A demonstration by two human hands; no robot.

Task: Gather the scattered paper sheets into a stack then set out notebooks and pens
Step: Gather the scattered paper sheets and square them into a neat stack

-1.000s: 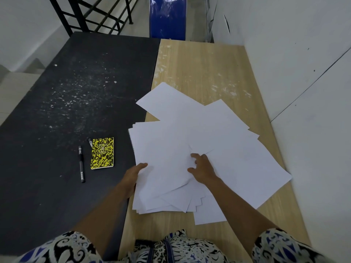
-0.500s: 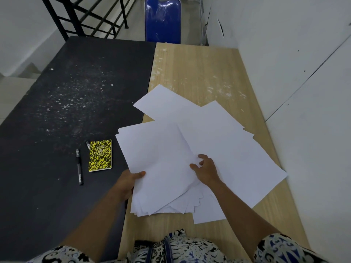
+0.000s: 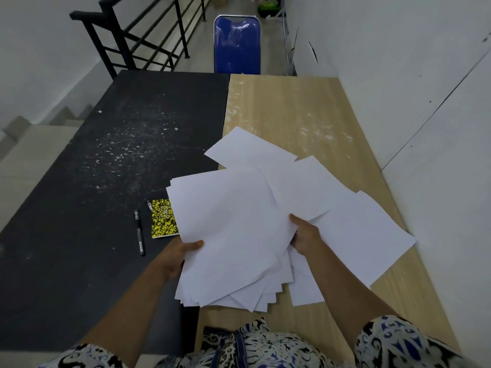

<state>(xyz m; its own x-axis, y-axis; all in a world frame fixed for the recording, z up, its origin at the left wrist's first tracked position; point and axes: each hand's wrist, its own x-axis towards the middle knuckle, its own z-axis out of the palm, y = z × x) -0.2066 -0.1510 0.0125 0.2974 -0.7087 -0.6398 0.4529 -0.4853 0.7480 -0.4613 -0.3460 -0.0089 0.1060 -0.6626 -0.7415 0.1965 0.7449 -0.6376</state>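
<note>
While both hands grasp the paper bundle (image 3: 228,235), left hand (image 3: 178,253) at its left edge and right hand (image 3: 305,235) at its right, loose sheets (image 3: 358,235) lie right; sweep them under, probably before squaring the edges.

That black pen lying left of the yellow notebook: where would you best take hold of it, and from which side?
Probably pinch the black pen at mid-barrel, coming from above. It lies flat on the dark table, running lengthwise away from the person, with bare surface on both sides. The yellow notebook sits apart on its right, so fingertips can close across the barrel.
</note>
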